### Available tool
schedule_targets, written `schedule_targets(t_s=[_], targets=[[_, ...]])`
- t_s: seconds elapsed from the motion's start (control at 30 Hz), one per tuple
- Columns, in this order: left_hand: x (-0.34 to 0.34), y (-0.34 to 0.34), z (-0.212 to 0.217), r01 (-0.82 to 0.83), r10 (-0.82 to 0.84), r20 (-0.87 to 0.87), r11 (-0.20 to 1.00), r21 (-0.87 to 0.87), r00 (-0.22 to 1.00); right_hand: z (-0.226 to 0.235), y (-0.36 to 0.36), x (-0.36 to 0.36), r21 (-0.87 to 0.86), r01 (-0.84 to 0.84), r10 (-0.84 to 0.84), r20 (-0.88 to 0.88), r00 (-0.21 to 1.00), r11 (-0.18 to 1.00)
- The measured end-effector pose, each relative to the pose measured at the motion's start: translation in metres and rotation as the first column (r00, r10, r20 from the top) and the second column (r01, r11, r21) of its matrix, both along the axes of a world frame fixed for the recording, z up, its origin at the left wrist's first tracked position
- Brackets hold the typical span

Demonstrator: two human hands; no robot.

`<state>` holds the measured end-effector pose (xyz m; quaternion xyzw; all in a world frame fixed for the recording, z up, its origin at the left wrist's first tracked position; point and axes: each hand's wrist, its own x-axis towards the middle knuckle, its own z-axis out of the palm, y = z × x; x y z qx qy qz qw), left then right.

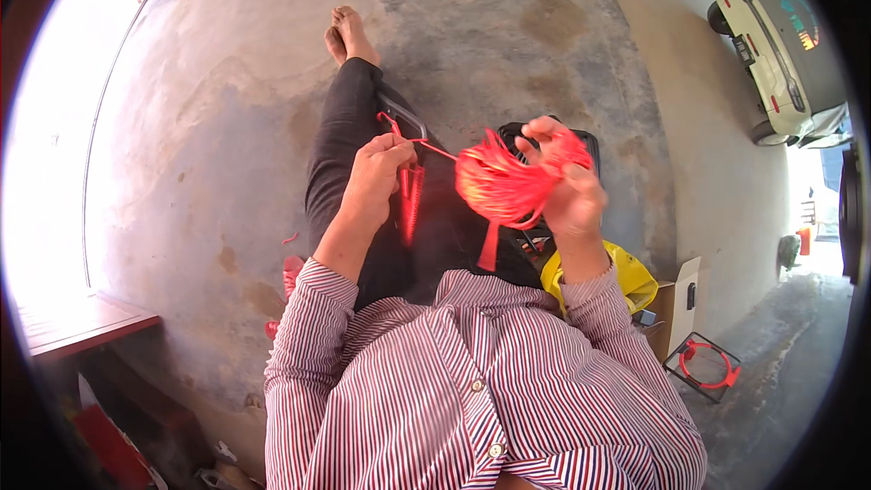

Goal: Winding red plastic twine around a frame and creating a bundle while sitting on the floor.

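Note:
In my right hand [573,200] is a loose bundle of shiny red plastic string [508,180], held above my lap with a flat end dangling below it. From the bundle a taut red strand [439,151] runs left to my left hand [372,180], whose thumb and fingers pinch it. Just beyond these fingers lies a curved dark bar [406,109] with red string looped by it. Below them hangs a narrow red ridged piece [411,204], blurred, its kind unclear. How it joins the bar is hidden by my left hand.
A black case [590,147] and a yellow bag [633,279] lie to my right. Past them are a cardboard box [676,304] and a black frame with a red ring [703,367]. A wooden table edge [91,331] is at left; a parked vehicle [767,63] stands far right.

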<state>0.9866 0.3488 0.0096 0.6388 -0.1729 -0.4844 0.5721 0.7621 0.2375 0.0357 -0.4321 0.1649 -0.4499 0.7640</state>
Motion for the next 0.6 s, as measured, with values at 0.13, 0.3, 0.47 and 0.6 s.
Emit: schedule_targets(t_s=[0.13, 0.3, 0.47, 0.6], targets=[[-0.005, -0.014, -0.011, 0.063, -0.064, -0.101, 0.998, -0.017, 0.993, -0.011, 0.012, -0.062, 0.217, -0.226, 0.169, 0.252, 0.953, 0.950], [0.024, -0.010, -0.050, 0.075, -0.064, -0.176, 0.995, 0.059, 0.982, -0.052, 0.050, -0.056, 0.376, -0.247, 0.228, 0.095, 0.969, 0.893], [0.033, -0.014, -0.063, 0.134, -0.131, -0.308, 0.991, -0.011, 0.942, -0.079, 0.045, -0.098, 0.413, -0.018, 0.065, -0.100, 0.993, 0.910], [0.018, -0.018, -0.065, 0.063, -0.056, -0.349, 0.998, 0.007, 0.935, -0.081, 0.000, -0.132, 0.633, 0.366, -0.496, 0.033, 0.868, 0.682]])
